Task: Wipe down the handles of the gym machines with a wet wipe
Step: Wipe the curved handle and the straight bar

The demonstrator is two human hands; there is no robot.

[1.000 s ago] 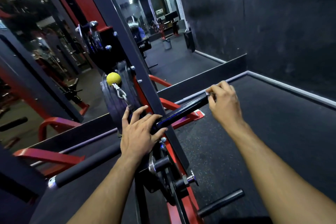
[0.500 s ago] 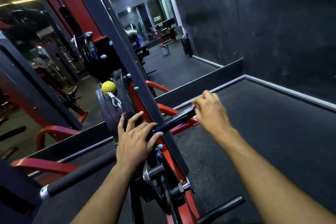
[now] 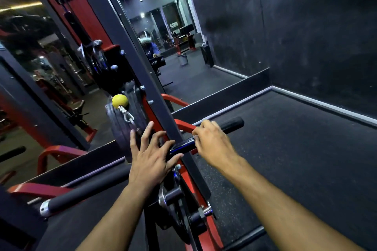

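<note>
Dark speckled rubber floor (image 3: 295, 149) runs open to my right as far as the pale skirting edge. My left hand (image 3: 150, 161) rests on the black padded bar handle (image 3: 232, 123) with fingers spread, beside the slanted black steel upright (image 3: 130, 63). My right hand (image 3: 214, 142) curls its fingers round that handle; I cannot make out a wipe.

1. Your right hand (image 3: 214, 144) curls over the handle bar (image 3: 232, 124), inboard of its free right end.
2. Your left hand (image 3: 149, 161) rests with fingers spread where the bar meets the upright post (image 3: 130, 63).
3. A second bar (image 3: 85, 193) extends left, below your left forearm.
4. A ball (image 3: 120, 101) hangs left of the post, above your left hand.
5. The mirror (image 3: 183, 36) stands behind the post.
</note>
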